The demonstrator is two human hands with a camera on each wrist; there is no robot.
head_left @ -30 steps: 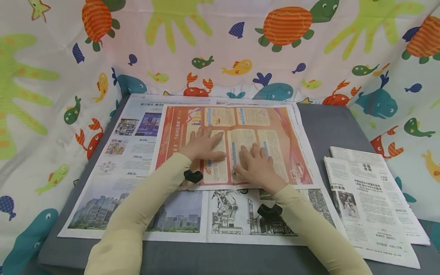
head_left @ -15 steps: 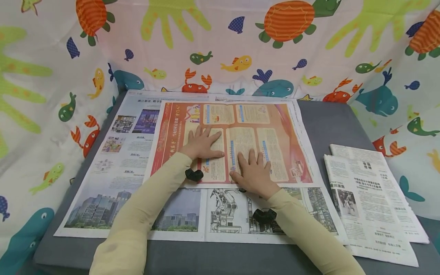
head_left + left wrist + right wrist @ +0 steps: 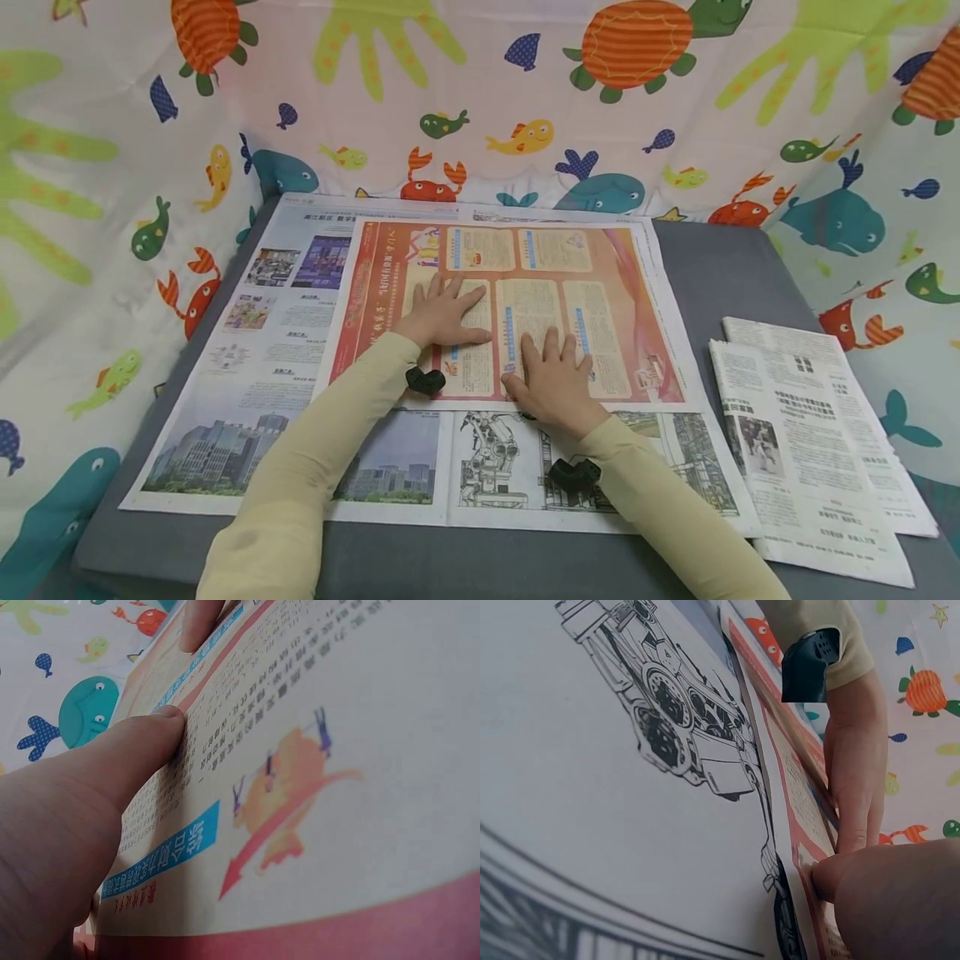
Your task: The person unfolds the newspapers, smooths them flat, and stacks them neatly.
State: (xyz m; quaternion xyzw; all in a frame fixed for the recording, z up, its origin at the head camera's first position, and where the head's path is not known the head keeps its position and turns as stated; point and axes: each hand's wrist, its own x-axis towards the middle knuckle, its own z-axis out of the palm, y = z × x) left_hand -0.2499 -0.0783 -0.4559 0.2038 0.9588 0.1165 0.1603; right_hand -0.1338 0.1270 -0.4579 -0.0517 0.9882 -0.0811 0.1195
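An orange-and-red newspaper sheet (image 3: pixel 622 317), folded to a smaller size, lies flat over a larger spread newspaper (image 3: pixel 225 417). In the head view my left hand (image 3: pixel 442 317) rests on the orange sheet left of its middle, fingers spread. My right hand (image 3: pixel 557 379) lies on its lower edge, right of the middle, with fingers extended. The left wrist view shows the left thumb (image 3: pixel 142 750) pressing on the printed page. In the right wrist view the right thumb (image 3: pixel 885 892) touches the sheet close to its edge, with the left hand (image 3: pixel 859 765) beyond it.
Folded newspapers (image 3: pixel 810 450) lie in a stack at the right of the grey table (image 3: pixel 697 258). A white cloth (image 3: pixel 480 75) with printed sea animals hangs behind and around the table. A black wrist camera (image 3: pixel 425 382) sits on the left wrist, another (image 3: pixel 574 475) on the right.
My right hand has slid slightly left and toward me along the sheet's lower edge. The left hand has stayed nearly in place. The head view has shifted a little.
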